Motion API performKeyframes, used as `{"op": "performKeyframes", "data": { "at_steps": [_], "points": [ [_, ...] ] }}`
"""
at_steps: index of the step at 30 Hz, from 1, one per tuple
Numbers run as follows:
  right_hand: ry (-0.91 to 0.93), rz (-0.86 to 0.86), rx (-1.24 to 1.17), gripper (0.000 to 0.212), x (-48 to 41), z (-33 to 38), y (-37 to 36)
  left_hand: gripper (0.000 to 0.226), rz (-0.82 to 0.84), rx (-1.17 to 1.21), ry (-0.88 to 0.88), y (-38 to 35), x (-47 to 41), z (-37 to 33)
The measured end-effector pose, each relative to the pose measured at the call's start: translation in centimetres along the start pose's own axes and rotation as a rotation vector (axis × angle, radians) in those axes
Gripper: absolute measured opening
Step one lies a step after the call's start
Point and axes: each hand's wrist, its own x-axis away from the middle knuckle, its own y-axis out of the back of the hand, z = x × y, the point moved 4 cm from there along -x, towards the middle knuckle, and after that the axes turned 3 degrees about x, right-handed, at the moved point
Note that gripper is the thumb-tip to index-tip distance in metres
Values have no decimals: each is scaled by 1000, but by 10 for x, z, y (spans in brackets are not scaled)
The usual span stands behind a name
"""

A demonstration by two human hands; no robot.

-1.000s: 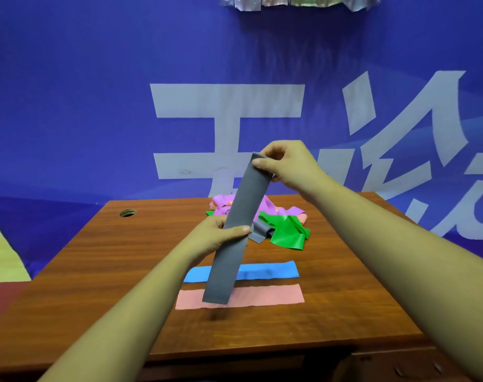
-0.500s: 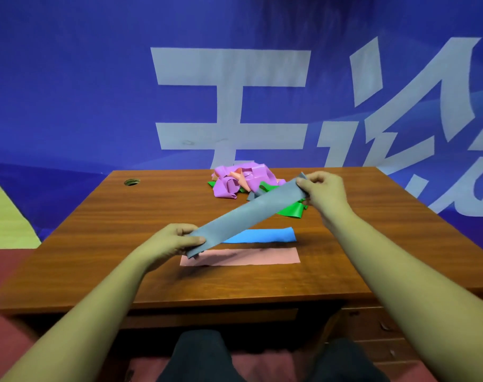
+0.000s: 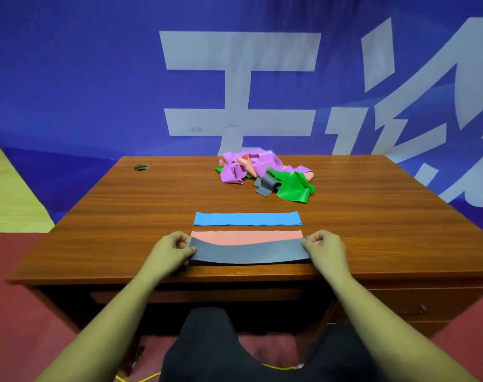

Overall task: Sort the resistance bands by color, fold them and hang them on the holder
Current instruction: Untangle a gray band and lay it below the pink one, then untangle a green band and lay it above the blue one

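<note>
Both hands pinch a flat, matte grey band by its ends, left hand and right hand; just beyond the knuckles lie smooth pink and blue strips.

White characters on blue banner, partly hidden

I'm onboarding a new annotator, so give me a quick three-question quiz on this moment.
1. True or false: the left hand and right hand each pinch one end of the flat grey rubber band.
2. Which laid-out band lies farthest from the person on the brown wooden desk? A) blue band B) salmon-pink band C) grey band
3. Fill in: the crumpled green band lies in the tangled ____.
Key: 1 true; 2 A; 3 pile.
</note>
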Motion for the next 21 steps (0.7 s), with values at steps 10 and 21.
{"op": "performKeyframes", "data": {
  "at_steps": [10,21],
  "points": [
    [117,-50,216,10,11,-23,-20,22,-130,-238,-124,-13,16,8],
    [211,-133,254,30,4,-5,-17,7,-257,-378,-215,-9,4,3]
  ]
}}
